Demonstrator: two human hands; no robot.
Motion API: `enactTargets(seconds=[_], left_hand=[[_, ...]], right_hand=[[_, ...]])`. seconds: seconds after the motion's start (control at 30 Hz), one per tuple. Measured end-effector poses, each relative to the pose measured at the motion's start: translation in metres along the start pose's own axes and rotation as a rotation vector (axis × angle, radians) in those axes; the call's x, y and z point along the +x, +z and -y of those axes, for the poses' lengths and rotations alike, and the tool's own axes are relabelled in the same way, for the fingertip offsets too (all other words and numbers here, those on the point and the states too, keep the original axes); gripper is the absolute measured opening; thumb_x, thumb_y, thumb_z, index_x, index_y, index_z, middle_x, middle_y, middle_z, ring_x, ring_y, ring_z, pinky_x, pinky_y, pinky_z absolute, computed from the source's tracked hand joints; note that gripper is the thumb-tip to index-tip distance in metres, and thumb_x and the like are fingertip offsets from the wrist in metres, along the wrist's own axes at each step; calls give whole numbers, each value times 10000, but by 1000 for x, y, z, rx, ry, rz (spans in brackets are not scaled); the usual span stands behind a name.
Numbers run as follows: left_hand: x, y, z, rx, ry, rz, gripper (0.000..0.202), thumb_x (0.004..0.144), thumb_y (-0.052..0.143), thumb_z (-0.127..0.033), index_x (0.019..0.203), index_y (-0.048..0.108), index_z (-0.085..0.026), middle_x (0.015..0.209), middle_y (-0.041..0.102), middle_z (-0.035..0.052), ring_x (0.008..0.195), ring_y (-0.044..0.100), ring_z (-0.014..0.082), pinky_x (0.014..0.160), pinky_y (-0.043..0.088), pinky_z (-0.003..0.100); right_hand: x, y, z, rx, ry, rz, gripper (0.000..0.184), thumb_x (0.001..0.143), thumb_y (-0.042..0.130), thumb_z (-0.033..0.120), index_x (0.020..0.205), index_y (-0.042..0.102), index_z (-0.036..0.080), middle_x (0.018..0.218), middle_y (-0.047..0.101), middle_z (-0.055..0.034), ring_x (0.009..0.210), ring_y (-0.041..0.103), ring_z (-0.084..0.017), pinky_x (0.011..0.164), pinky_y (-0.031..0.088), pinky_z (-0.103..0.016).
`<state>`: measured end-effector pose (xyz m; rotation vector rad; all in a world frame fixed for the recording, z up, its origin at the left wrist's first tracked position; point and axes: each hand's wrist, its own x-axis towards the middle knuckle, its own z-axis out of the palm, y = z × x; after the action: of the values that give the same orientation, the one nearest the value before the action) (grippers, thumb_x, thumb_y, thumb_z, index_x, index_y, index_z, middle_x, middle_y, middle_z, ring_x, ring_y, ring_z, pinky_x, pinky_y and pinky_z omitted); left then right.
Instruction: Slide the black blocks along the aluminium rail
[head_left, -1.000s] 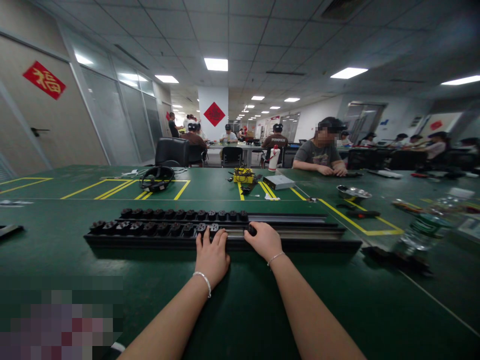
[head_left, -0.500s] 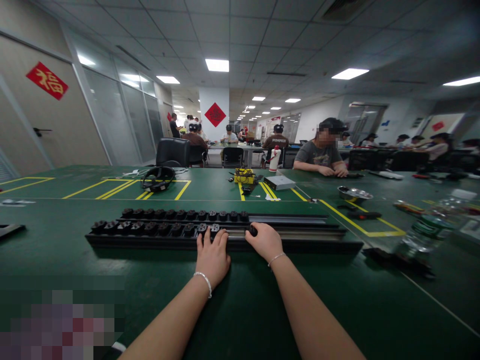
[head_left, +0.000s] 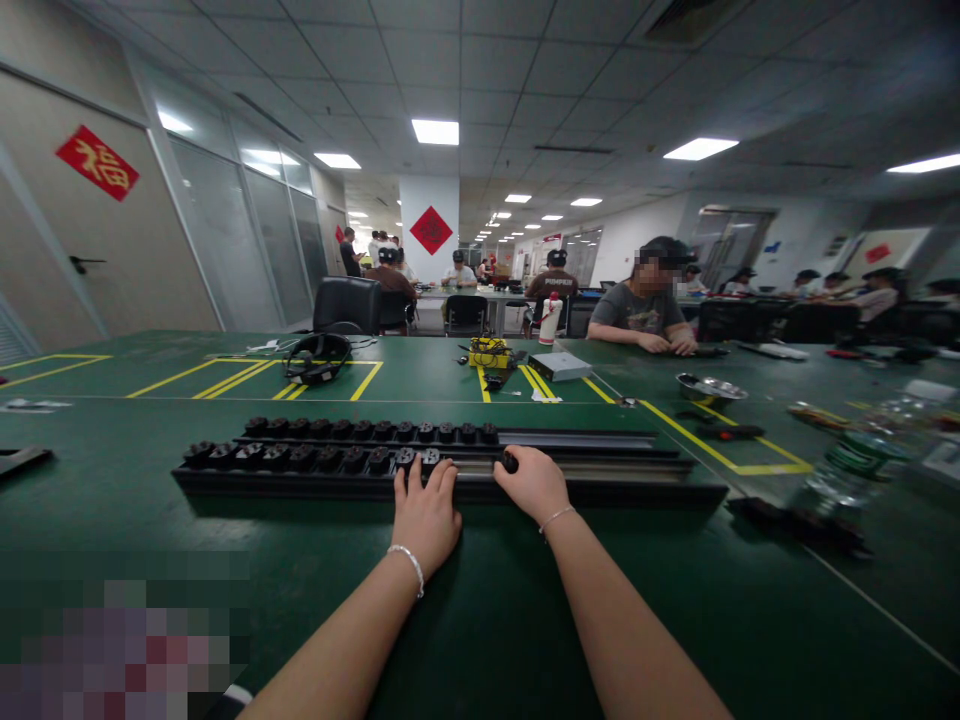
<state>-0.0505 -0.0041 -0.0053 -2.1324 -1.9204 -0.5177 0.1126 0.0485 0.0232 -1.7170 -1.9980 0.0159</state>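
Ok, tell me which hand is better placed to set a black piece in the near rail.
Probably the right hand: it holds a small black piece at the bare stretch of the near rail. The left hand is at the right end of the seated row.

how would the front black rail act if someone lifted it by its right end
The front black rail is probably stiff, since it runs long and straight. It would likely feel left-heavy, as the black sockets crowd its left part. They might slide when it tilts, since they seem to sit in an open channel.
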Motion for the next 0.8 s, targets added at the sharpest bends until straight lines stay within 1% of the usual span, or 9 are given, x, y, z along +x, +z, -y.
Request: enactTargets(seconds=[0.17, 0.3, 0.47, 0.67, 0.8], left_hand=[[0, 1, 1, -7, 13, -7, 511, 714, 477, -224, 1224, 449, -248, 1349, 417, 27, 1296, 210, 315, 1050, 130, 529], [0, 3, 2, -5, 14, -15, 512, 709, 474, -219, 1220, 452, -242, 1354, 412, 18, 1295, 204, 321, 1049, 127, 533], [0, 4, 2, -11, 28, -38, 508, 709, 471, -212, 1216, 458, -238, 1349, 420, 12, 1289, 209, 327, 1044, 130, 540], [0, 3, 2, -10, 28, -34, 511, 713, 473, -215, 1223, 453, -240, 1350, 418, 25, 1289, 214, 322, 1046, 130, 532], [0, 2, 1, 8, 10, -16, 499, 714, 479, -229, 1213, 457, -244, 1350, 415, 24, 1293, 208, 317, 1047, 129, 527]], right_hand=[[0, -1, -3, 1, -1, -1, 256, 757, 473, 396, 853, 646, 233, 899, 659, -40, 880, 569, -172, 752, 382, -254], [-1, -1, -6, -9, -12, -23, 297, 747, 486, 446, 890, 653, 247, 927, 661, -37, 935, 558, -184, 805, 374, -269], [-4, -1, -7, -13, -28, -54, 317, 756, 475, 455, 917, 651, 245, 950, 659, -30, 943, 554, -183, 833, 370, -276], [-6, 0, -10, -12, -45, -51, 374, 775, 458, 487, 990, 633, 236, 1013, 642, -38, 966, 546, -180, 843, 371, -277], [-9, 0, -10, -33, -72, -91, 376, 791, 444, 474, 1002, 630, 225, 1022, 641, -38, 963, 550, -174, 862, 363, -279]])
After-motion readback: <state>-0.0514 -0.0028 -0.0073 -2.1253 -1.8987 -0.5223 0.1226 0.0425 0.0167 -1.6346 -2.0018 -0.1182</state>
